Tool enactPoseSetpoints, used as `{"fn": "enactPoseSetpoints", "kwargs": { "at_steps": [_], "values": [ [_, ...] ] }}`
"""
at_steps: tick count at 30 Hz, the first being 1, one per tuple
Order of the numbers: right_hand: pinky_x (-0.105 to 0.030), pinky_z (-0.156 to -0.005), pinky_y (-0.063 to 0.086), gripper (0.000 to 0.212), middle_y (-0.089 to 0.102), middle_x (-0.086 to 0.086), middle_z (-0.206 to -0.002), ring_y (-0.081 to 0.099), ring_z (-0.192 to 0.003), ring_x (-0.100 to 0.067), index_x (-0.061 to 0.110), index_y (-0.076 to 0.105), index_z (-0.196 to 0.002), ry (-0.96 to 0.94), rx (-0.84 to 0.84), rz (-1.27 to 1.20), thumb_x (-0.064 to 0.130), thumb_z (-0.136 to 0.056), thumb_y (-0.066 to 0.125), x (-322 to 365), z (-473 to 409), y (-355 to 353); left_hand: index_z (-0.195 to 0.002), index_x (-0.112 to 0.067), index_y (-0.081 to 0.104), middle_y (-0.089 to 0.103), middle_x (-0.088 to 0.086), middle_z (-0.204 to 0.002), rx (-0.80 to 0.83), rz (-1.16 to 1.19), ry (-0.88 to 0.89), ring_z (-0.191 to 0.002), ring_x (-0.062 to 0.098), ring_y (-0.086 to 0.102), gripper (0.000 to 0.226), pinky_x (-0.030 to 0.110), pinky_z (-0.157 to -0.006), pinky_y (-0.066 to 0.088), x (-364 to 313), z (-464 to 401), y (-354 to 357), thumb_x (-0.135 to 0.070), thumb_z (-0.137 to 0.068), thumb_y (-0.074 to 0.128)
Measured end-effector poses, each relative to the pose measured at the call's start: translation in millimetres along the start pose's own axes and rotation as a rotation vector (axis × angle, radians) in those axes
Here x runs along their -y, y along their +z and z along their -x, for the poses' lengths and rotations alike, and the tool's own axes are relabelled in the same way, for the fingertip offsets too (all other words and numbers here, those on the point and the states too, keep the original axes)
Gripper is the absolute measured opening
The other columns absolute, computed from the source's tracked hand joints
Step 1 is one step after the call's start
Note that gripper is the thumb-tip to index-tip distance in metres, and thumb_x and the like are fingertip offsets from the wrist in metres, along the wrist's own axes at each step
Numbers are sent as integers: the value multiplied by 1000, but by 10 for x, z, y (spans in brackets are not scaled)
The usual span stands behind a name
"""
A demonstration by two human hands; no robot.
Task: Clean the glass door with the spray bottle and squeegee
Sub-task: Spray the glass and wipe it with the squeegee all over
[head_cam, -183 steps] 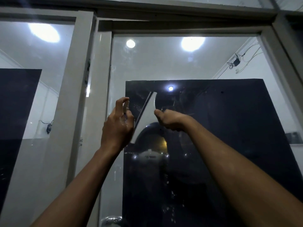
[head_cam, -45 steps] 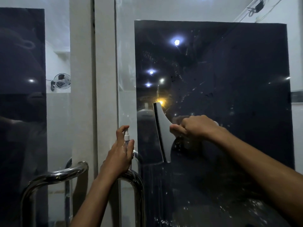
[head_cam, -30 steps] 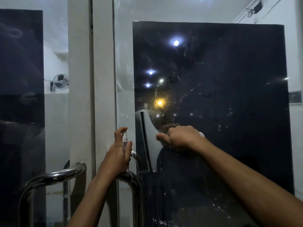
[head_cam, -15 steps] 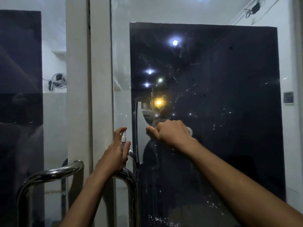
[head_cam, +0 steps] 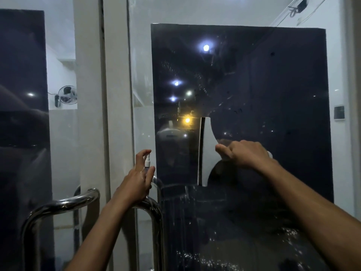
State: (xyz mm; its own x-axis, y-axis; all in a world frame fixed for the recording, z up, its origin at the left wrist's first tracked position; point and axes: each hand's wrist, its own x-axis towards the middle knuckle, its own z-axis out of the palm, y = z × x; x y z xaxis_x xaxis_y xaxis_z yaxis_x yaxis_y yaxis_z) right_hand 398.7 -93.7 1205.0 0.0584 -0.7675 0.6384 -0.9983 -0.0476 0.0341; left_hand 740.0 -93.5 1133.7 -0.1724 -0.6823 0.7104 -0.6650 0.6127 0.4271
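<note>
The glass door [head_cam: 254, 85] fills the view, dark behind, with droplets and streaks low down. My right hand [head_cam: 242, 153] grips the handle of a white squeegee [head_cam: 207, 153], whose blade stands vertical against the glass. My left hand [head_cam: 136, 180] holds a small clear spray bottle [head_cam: 147, 161] upright near the door's left edge, index finger over its white nozzle. The bottle's body is mostly hidden by my fingers.
Curved chrome door handles [head_cam: 58, 204] sit at lower left, one right under my left hand. A white door frame post [head_cam: 89, 94] stands between the two glass panes. A wall fan [head_cam: 67, 97] shows through the left pane.
My right hand has slid the squeegee to the right across the glass, away from the door's left edge. My left hand with the bottle has stayed by the handle.
</note>
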Motion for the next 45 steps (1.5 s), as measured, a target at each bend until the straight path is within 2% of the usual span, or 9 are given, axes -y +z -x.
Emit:
{"fn": "enactPoseSetpoints", "kwargs": {
  "at_steps": [7,11,15,19,24,32,35,41,45],
  "values": [
    [-30,-60,34,71,54,9,-60,50,-55,-6,30,60,-72,-204,-117,-21,77,-92,11,820,-137,-298,-142,-44,16,57,-3,-65,-67,61,42,-62,13,65,47,32,-64,51,-35,-141,-82,-28,-107,43],
    [-38,-73,46,66,54,4,-66,50,-59,-11,27,63,-78,-289,-86,-2,70,-99,17,1302,-372,-374,-143,-44,15,59,-1,-67,-39,39,57,-65,15,67,46,36,-67,56,-46,-189,-90,-31,-107,41],
    [-38,-74,38,75,69,-6,-104,63,-90,-23,29,66,-118,-151,7,-24,77,-94,13,1054,-540,-301,-139,-45,14,63,6,-70,61,75,16,-64,17,68,44,32,-61,58,36,-138,-63,-30,-108,41],
    [-42,-79,37,74,63,-5,-133,59,-117,-29,37,61,-127,11,55,-10,79,-92,12,273,-494,-341,-134,-53,10,62,4,-71,115,101,25,-65,13,70,45,24,-56,54,67,-126,-54,-31,-108,41],
    [-40,-73,38,74,69,-3,-97,59,-81,-23,38,69,-114,37,-64,0,78,-93,10,3,-283,-459,-127,-60,14,61,2,-68,99,97,52,-61,13,69,43,24,-55,53,76,-140,-30,-33,-108,40],
    [-41,-74,45,62,60,1,-81,60,-84,-27,33,54,-70,-152,-132,-151,76,-94,17,902,-442,-616,-120,-74,11,62,3,-79,79,96,101,-67,15,70,51,33,-62,59,38,-101,-41,-34,-107,41],
    [-37,-68,37,66,56,3,-71,60,-74,-22,27,63,-78,-235,-166,-99,69,-99,18,1265,-681,-661,-125,-69,13,59,2,-81,69,111,92,-70,13,70,49,28,-62,58,39,-108,-40,-34,-107,41],
    [-41,-76,37,72,69,-9,-108,61,-94,-29,24,67,-105,-179,-79,-45,74,-97,17,1195,-945,-615,-134,-54,13,64,6,-74,46,125,49,-69,22,70,47,37,-66,61,19,-106,-52,-30,-107,43],
    [-45,-87,44,78,64,-9,-127,59,-116,-33,29,65,-104,-33,34,-71,86,-86,14,657,-870,-548,-137,-47,13,63,6,-71,58,92,36,-66,20,70,45,37,-66,60,21,-110,-56,-30,-107,42]
  ]
}}
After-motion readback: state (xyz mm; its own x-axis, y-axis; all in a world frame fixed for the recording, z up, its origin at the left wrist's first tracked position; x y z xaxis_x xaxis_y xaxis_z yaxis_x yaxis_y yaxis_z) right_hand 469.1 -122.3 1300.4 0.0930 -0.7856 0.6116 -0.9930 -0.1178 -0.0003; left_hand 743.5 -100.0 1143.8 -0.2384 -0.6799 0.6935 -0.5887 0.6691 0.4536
